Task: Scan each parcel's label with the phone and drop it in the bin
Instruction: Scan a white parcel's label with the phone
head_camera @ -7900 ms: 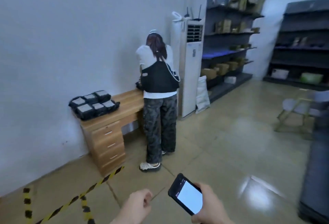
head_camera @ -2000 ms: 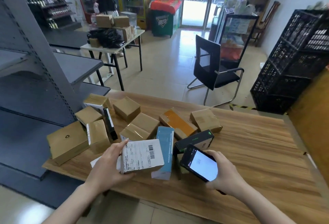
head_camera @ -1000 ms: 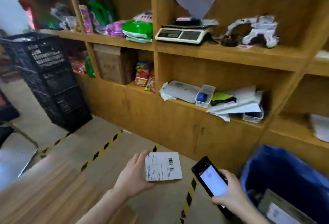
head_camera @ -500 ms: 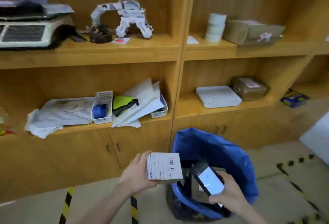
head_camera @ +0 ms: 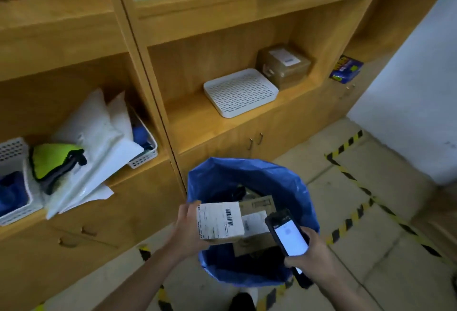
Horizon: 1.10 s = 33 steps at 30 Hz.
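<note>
Here we look down past a tall wooden shelf unit (head_camera: 222, 26) that fills the upper left of the view. Its cupboard doors meet a pale floor (head_camera: 371, 249) marked with yellow-and-black tape (head_camera: 351, 177). At the foot of the unit stands the bin (head_camera: 222, 177), lined with a blue bag, its mouth open toward us. Brown boxes (head_camera: 258, 205) with labels lie inside it. On the shelf above rests a white slotted tray (head_camera: 241, 91), with a taped carton (head_camera: 283, 64) just beside its right end. Over the left part of the bin's mouth we hold the parcel (head_camera: 220, 219), label and barcode facing up. Our left hand (head_camera: 188, 226) grips it along its left edge, thumb at the top corner and fingers curled beneath. Our right hand (head_camera: 309, 253) is wrapped round the phone (head_camera: 289, 236) over the bin's right rim. The lit screen faces up, near the parcel's right edge but apart from it.
</note>
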Available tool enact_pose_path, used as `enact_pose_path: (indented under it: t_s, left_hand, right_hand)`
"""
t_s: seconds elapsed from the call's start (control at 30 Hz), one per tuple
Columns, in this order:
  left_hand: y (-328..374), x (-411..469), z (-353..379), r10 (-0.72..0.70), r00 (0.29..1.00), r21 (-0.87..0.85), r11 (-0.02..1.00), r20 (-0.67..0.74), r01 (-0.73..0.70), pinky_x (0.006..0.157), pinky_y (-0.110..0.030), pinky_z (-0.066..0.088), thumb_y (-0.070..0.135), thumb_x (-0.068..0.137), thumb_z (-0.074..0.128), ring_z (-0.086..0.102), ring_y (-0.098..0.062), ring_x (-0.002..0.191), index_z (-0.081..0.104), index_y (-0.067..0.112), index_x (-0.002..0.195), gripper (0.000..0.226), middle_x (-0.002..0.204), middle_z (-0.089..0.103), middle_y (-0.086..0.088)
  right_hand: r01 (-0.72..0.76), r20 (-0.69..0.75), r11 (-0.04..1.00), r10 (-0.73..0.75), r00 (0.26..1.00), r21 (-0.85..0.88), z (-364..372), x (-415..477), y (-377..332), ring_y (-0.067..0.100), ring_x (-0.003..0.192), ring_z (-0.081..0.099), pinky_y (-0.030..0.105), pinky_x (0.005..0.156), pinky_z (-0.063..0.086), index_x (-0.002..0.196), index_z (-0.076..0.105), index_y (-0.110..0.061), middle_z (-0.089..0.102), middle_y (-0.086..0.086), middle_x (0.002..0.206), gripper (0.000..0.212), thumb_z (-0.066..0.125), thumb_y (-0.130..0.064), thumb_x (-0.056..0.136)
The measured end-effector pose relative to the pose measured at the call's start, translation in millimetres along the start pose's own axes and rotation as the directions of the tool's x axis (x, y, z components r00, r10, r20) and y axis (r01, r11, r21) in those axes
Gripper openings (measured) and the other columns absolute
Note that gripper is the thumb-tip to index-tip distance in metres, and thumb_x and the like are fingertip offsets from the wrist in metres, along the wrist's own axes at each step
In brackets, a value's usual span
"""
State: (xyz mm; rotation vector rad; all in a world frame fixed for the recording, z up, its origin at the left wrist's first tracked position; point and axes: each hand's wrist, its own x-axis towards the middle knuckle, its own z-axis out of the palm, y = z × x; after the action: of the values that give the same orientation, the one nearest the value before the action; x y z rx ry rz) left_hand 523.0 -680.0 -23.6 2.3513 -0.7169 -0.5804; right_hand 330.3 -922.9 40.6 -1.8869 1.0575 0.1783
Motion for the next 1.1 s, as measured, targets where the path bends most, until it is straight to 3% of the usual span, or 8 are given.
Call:
enact_pose_path:
  t_s: [0.17, 0.23, 0.37, 0.5, 0.67, 0.87, 1.1]
  left_hand:
    - [-17.9, 65.5, 51.7, -0.123, 0.990, 0.087, 0.989, 0.064, 0.117, 0.094, -0.031, 0.045, 0.058, 0.050, 0.085, 0.036, -0.017, 0.115, 0.025, 0.017, 0.140, 0.115, 0.126, 0.024, 0.001]
    - [-27.7, 91.2, 79.4, -0.173, 0.980, 0.121, 0.980, 0.103, 0.160, 0.088, -0.032, 0.048, 0.058, 0.049, 0.084, 0.035, -0.016, 0.113, 0.025, 0.018, 0.140, 0.116, 0.124, 0.024, 0.001]
    - [-46.9, 137.7, 138.1, -0.203, 0.957, 0.118, 0.976, 0.206, 0.182, 0.062, -0.022, 0.043, 0.049, 0.053, 0.085, 0.047, -0.012, 0.094, 0.018, 0.028, 0.137, 0.109, 0.119, 0.020, 0.006]
    - [-68.7, 187.2, 193.1, -0.195, 0.944, 0.074, 0.981, 0.265, 0.181, 0.065, -0.026, 0.055, 0.034, 0.058, 0.083, 0.050, -0.005, 0.081, 0.021, 0.036, 0.130, 0.096, 0.114, 0.021, 0.006]
    - [-99.9, 239.3, 250.3, -0.234, 0.915, 0.061, 0.972, 0.329, 0.227, 0.078, -0.035, 0.055, 0.037, 0.062, 0.085, 0.059, -0.019, 0.097, 0.020, 0.034, 0.135, 0.097, 0.121, 0.026, 0.001]
    - [-122.2, 274.7, 295.4, -0.156, 0.940, 0.039, 0.988, 0.302, 0.152, 0.072, -0.039, 0.056, 0.035, 0.064, 0.084, 0.059, -0.027, 0.098, 0.017, 0.031, 0.140, 0.101, 0.126, 0.027, -0.002]
    - [-126.8, 282.3, 294.3, -0.162, 0.853, 0.092, 0.987, 0.496, 0.134, 0.093, -0.036, 0.046, 0.021, 0.070, 0.083, 0.046, -0.027, 0.126, -0.009, 0.039, 0.151, 0.124, 0.148, 0.019, -0.006]
  right_hand:
    - [-0.108, 0.000, 0.994, 0.108, 0.994, 0.007, 5.9, 78.3, 20.6, 0.022, 0.092, 0.055, 0.025, 0.058, 0.041, 0.112, 0.054, -0.006, 0.058, 0.004, 0.099, 0.072, 0.082, -0.011, 0.046]
    - [-0.148, -0.007, 0.988, 0.149, 0.989, 0.029, 16.8, 108.1, 34.8, 0.022, 0.094, 0.056, 0.026, 0.059, 0.043, 0.113, 0.055, -0.006, 0.059, 0.005, 0.101, 0.075, 0.080, -0.013, 0.043]
    - [-0.287, -0.064, 0.953, 0.294, 0.954, 0.098, 50.7, 162.3, 68.7, 0.026, 0.108, 0.051, 0.035, 0.077, 0.048, 0.125, 0.049, -0.008, 0.053, 0.008, 0.114, 0.084, 0.084, -0.012, 0.048]
    - [-0.414, -0.068, 0.893, 0.431, 0.900, 0.178, 91.8, 208.6, 99.3, 0.029, 0.114, 0.050, 0.042, 0.092, 0.049, 0.134, 0.045, -0.006, 0.051, 0.012, 0.125, 0.094, 0.086, -0.011, 0.050]
    - [-0.475, -0.133, 0.829, 0.528, 0.839, 0.297, 138.0, 248.9, 134.4, 0.026, 0.110, 0.048, 0.045, 0.090, 0.050, 0.135, 0.044, -0.004, 0.050, 0.012, 0.122, 0.098, 0.087, -0.008, 0.047]
    - [-0.472, -0.219, 0.788, 0.580, 0.785, 0.395, 184.3, 270.4, 151.6, 0.027, 0.110, 0.052, 0.050, 0.087, 0.052, 0.138, 0.042, -0.010, 0.048, 0.009, 0.124, 0.099, 0.087, -0.009, 0.050]
    - [-0.463, -0.214, 0.727, 0.626, 0.750, 0.507, 204.7, 262.0, 134.5, 0.028, 0.104, 0.055, 0.047, 0.073, 0.058, 0.139, 0.039, -0.014, 0.046, 0.007, 0.124, 0.098, 0.084, -0.008, 0.053]
